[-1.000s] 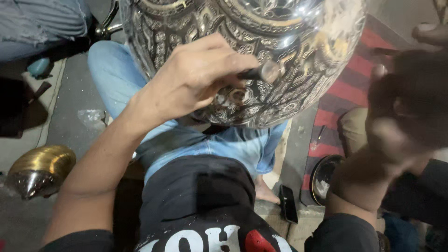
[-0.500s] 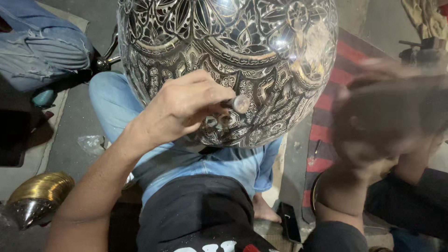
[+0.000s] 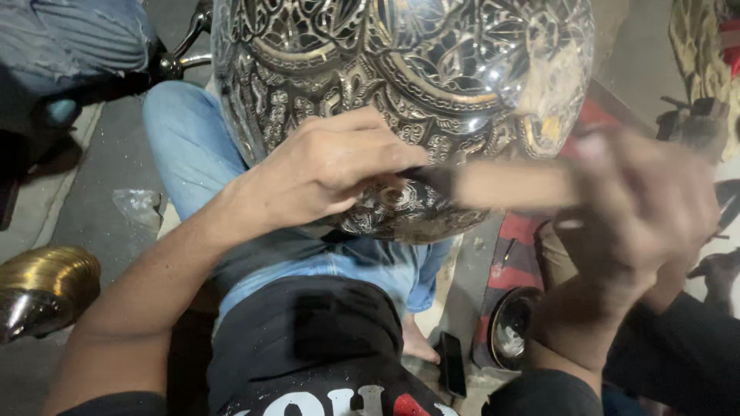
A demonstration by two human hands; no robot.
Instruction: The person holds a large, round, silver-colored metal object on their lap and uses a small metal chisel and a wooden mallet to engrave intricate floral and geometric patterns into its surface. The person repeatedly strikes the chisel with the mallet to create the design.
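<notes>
A large, rounded silver-coloured metal vessel with engraved floral patterns (image 3: 401,100) fills the twelve o'clock area, resting over the person's blue-jeaned lap. The left hand (image 3: 327,173) presses against its lower face, fingers curled tight around a small tool that is mostly hidden. At three o'clock, the blurred right hand (image 3: 647,208) grips a pale wooden-handled hammer (image 3: 501,186), its dark head meeting the left hand's fingertips.

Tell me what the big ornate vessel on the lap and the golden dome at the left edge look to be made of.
Ornate vessel: apparently metal, perhaps silvered brass; it has mirror glints and raised, dark-recessed floral relief.
Golden dome: likely polished brass, with a smooth yellow sheen and ribbed bands.
The left hand rests on the vessel.
</notes>
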